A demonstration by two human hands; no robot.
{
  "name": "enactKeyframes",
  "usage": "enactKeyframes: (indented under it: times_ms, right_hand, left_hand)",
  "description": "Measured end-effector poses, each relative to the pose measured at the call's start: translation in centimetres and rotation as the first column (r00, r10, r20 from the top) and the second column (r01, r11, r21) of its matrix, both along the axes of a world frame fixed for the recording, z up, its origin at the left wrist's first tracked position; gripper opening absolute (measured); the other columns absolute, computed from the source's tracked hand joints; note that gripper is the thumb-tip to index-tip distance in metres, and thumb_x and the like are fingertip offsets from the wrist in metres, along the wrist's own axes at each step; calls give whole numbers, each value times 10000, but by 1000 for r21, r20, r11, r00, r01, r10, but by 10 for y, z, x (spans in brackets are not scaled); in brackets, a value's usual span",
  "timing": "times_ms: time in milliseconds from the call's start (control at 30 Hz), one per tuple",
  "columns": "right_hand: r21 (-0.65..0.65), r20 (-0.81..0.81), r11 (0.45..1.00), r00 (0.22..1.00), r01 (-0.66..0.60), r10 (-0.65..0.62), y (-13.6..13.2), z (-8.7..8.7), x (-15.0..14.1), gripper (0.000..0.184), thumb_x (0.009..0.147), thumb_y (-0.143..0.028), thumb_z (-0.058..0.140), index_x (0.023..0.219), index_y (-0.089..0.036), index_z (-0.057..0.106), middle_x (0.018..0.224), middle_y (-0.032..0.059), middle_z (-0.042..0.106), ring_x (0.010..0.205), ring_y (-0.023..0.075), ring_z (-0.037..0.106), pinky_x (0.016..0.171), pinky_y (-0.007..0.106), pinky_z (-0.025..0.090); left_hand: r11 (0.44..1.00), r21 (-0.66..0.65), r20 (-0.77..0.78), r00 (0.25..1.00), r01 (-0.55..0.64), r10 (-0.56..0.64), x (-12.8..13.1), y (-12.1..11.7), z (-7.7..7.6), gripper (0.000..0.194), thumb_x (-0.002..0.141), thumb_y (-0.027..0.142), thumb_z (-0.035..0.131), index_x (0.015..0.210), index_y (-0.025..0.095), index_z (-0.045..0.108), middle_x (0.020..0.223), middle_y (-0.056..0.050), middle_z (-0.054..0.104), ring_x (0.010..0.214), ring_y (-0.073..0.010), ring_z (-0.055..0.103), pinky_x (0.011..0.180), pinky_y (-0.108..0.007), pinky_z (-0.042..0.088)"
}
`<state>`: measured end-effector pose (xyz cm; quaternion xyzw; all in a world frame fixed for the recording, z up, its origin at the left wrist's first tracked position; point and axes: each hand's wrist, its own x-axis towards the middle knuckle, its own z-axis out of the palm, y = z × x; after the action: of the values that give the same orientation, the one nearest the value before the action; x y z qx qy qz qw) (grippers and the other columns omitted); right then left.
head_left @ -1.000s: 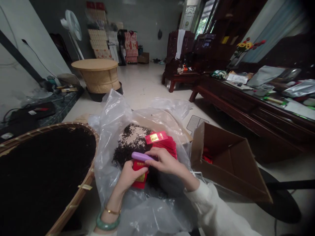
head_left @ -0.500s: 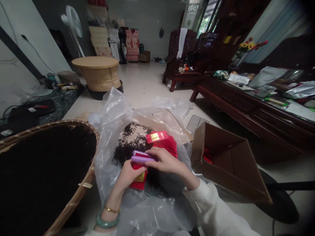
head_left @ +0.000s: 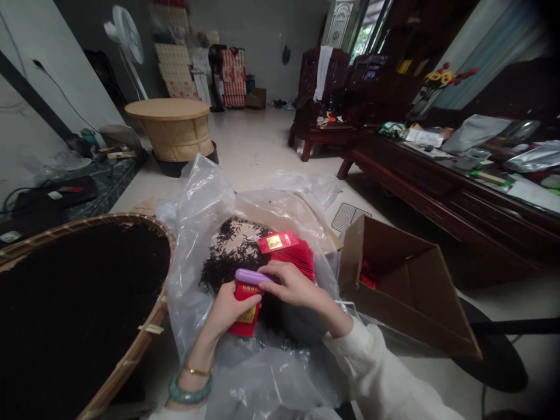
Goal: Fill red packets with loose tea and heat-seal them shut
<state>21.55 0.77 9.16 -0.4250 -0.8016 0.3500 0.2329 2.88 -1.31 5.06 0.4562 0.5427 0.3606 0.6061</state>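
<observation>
My left hand [head_left: 224, 312] grips a red packet [head_left: 243, 326] with gold print, thumb across its front. Over the packet's top edge lies a purple handheld bag sealer [head_left: 250, 276], its jaws pressed together. My right hand [head_left: 289, 284] is wrapped around the sealer's right end. Just beyond my hands, dark twisted tea leaves [head_left: 225, 256] lie in a clear plastic bag [head_left: 196, 210]. A fanned stack of red packets [head_left: 301, 258] rests in the bag too, with one packet [head_left: 278, 241] lying crosswise on top.
A large woven basket [head_left: 171, 256] full of dark leaves stands at the left. On the right an open cardboard box [head_left: 406, 326] has some red packets inside. Beyond it runs a long dark wooden table [head_left: 429, 181] with clutter. A round bamboo stand [head_left: 177, 137] is farther back.
The purple sealer's jaws, apart before with the packet's top between them, have come together over it. Both hands stay in nearly the same place.
</observation>
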Motion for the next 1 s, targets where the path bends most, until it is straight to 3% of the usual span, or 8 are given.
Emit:
enactKeyframes:
  times_ms: [133,267,467,633,1000]
  right_hand:
    - [33,5,999,1000,16,-16,0,-4,1,241,907,-291,603,1096,-167,688,942,73,693,829,191,615,730,277,445]
    - [44,11,999,1000,12,-12,-2,-7,0,220,910,-279,608,1076,-164,695,915,74,685,822,188,610,726,275,441]
    - [-15,-6,999,999,41,-41,-6,-4,-5,223,877,-253,638,1070,-166,708,938,69,707,812,181,625,723,267,442]
    - [-84,16,992,995,98,-97,-6,-4,-10,208,865,-287,659,1018,-165,730,915,68,733,777,184,635,664,254,417]
    - [-99,25,988,992,122,-120,-8,-9,-12,239,865,-304,668,1035,-153,741,893,70,742,744,178,624,635,242,392]
  left_hand:
    - [1000,12,1,1000,-5,5,0,0,0,380,513,329,853,797,126,701,722,-72,750,642,-229,694,617,-315,545]
    - [987,90,98,987,-135,126,0,2,2,486,570,427,814,949,146,701,882,-80,762,779,-229,706,684,-293,544]
    - [970,147,47,981,-191,186,0,2,3,392,626,460,761,871,158,707,752,-40,737,640,-180,655,586,-248,498]
    - [963,175,34,979,-205,202,2,1,1,357,649,449,743,860,163,705,730,-27,725,630,-168,638,589,-238,487]
    - [963,193,14,982,-188,189,1,2,0,354,654,451,726,850,157,704,721,-28,718,624,-168,632,590,-247,493]
